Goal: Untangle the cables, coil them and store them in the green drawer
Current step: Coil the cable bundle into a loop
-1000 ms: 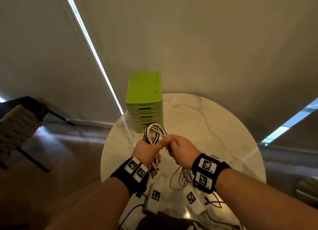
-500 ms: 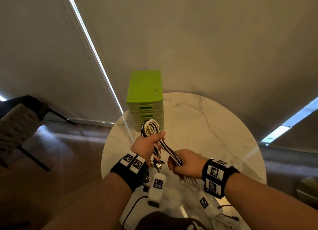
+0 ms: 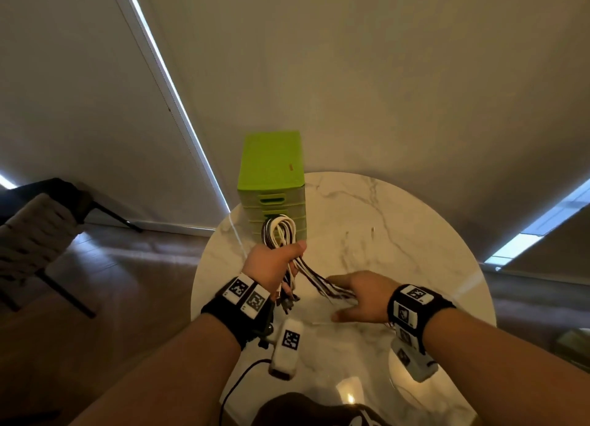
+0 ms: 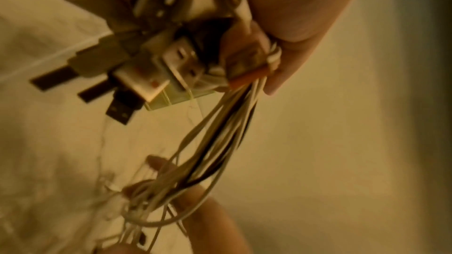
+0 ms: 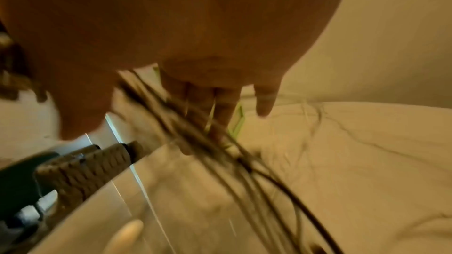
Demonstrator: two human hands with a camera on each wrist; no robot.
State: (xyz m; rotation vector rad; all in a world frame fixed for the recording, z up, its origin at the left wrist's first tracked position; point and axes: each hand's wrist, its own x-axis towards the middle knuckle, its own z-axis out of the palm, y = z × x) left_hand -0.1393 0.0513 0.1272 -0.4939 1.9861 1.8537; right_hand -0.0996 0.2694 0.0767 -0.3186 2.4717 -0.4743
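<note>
bundle of thin black and white usb cables (image 3: 281, 234) was folded into a loop and held above the round white marble table (image 3: 399, 227), loop end sticking up past the grip, metal usb plugs (image 4: 137, 61) hanging just below it. left hand (image 3: 274, 264) was clenched round the bundle's middle, thumb on top. loose strands ran down and away from that grip to the right hand (image 3: 357, 296), which was mostly spread, fingers fairly straight, strands lying across the fingers (image 4: 156, 161); right wrist view too blurred to say if it pinched any. lime green plastic drawer unit (image 3: 271, 167) stood just beyond the loop, all drawers looked closed. judged: cables gathered and partly coiled, tails still loose; left to do: finish coil, open drawer, store. woven chair (image 3: 28, 231) off to the side on the floor.
</note>
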